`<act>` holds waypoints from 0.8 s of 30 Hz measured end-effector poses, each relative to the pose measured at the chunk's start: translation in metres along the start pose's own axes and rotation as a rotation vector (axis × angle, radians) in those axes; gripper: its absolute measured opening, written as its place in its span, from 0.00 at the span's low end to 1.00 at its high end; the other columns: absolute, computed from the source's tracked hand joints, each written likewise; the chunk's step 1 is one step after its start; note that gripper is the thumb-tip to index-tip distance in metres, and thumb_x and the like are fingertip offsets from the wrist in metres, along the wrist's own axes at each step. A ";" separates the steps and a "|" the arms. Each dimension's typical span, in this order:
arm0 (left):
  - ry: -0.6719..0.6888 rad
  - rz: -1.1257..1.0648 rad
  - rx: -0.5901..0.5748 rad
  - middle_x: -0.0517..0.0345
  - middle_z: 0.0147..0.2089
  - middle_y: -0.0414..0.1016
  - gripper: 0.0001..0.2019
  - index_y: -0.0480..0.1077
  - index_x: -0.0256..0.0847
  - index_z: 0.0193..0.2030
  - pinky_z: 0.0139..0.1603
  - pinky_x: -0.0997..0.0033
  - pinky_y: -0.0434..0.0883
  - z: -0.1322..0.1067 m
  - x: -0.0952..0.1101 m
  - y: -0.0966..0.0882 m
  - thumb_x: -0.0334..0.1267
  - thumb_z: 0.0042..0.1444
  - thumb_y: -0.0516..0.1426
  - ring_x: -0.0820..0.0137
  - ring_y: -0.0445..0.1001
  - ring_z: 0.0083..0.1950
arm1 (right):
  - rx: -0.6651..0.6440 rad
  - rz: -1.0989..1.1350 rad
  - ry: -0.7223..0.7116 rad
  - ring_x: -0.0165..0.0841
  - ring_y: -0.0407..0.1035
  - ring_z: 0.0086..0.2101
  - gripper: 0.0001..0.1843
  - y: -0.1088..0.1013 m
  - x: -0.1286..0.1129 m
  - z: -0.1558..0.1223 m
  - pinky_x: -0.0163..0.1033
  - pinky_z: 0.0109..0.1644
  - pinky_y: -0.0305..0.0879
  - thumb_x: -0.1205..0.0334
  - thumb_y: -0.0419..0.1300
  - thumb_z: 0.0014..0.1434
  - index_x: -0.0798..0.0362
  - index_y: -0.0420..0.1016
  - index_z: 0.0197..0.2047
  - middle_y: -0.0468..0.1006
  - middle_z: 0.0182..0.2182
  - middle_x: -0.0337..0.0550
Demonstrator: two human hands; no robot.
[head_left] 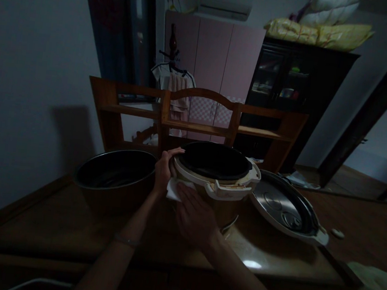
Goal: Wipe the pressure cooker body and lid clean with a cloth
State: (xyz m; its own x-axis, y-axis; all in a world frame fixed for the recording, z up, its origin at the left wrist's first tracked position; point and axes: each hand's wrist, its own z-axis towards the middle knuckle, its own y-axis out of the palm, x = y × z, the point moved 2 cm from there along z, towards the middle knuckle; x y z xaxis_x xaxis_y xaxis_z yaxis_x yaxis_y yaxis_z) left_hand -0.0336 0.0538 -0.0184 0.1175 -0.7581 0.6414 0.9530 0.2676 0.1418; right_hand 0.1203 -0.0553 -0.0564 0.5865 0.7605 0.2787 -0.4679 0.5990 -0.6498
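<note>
In the middle of the desk stands an electric cooker (232, 193) with a pale rim and a dark, uncovered inside. My left hand (163, 172) grips its left rim, fingertips over the upper edge. Against the front left of its outer wall, my right hand (196, 217) presses a folded white cloth or tissue (174, 190) under its fingers. To the left sits a separate dark inner pot (114, 190). A detached lid (279, 204) lies to the right, its metal underside showing. Poor light hides the cooker's lower body.
Behind the pots, a wooden shelf rack (198, 128) rises from the desk (271, 259). A white wall (28, 100) borders the left side. A small white object (337, 233) is right of the lid. Pale cables (41, 281) run at the lower left.
</note>
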 end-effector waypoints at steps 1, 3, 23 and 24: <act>0.001 0.000 -0.004 0.51 0.53 0.81 0.34 0.80 0.44 0.44 0.69 0.56 0.63 0.000 -0.001 0.000 0.57 0.70 0.35 0.61 0.73 0.63 | -0.004 -0.007 0.004 0.43 0.53 0.70 0.17 0.003 -0.002 0.004 0.47 0.73 0.57 0.71 0.53 0.65 0.67 0.76 0.53 0.65 0.67 0.64; 0.000 -0.001 -0.001 0.52 0.53 0.81 0.34 0.80 0.44 0.44 0.69 0.57 0.63 0.001 -0.003 -0.001 0.58 0.70 0.35 0.61 0.73 0.63 | -0.013 -0.020 0.016 0.45 0.53 0.69 0.18 0.009 -0.007 0.009 0.47 0.74 0.55 0.71 0.54 0.65 0.69 0.75 0.54 0.65 0.66 0.65; -0.025 -0.083 0.001 0.52 0.55 0.80 0.30 0.80 0.44 0.46 0.71 0.55 0.61 -0.006 0.009 0.000 0.55 0.71 0.39 0.59 0.72 0.65 | -0.001 0.090 0.033 0.44 0.58 0.68 0.17 0.006 -0.010 -0.029 0.50 0.71 0.61 0.72 0.53 0.66 0.65 0.75 0.54 0.67 0.65 0.62; -0.021 -0.078 -0.002 0.52 0.55 0.80 0.30 0.80 0.44 0.46 0.71 0.55 0.61 -0.007 0.010 0.000 0.55 0.71 0.39 0.59 0.72 0.65 | -0.005 0.106 0.032 0.43 0.58 0.68 0.17 0.002 -0.009 -0.032 0.50 0.71 0.62 0.72 0.53 0.66 0.64 0.75 0.54 0.68 0.65 0.61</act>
State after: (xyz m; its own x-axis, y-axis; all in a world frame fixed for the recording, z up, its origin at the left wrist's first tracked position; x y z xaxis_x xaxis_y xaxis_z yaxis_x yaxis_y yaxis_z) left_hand -0.0310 0.0419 -0.0166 0.0371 -0.7641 0.6440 0.9596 0.2072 0.1905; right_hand 0.1348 -0.0691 -0.0834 0.5548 0.8110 0.1858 -0.5253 0.5146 -0.6777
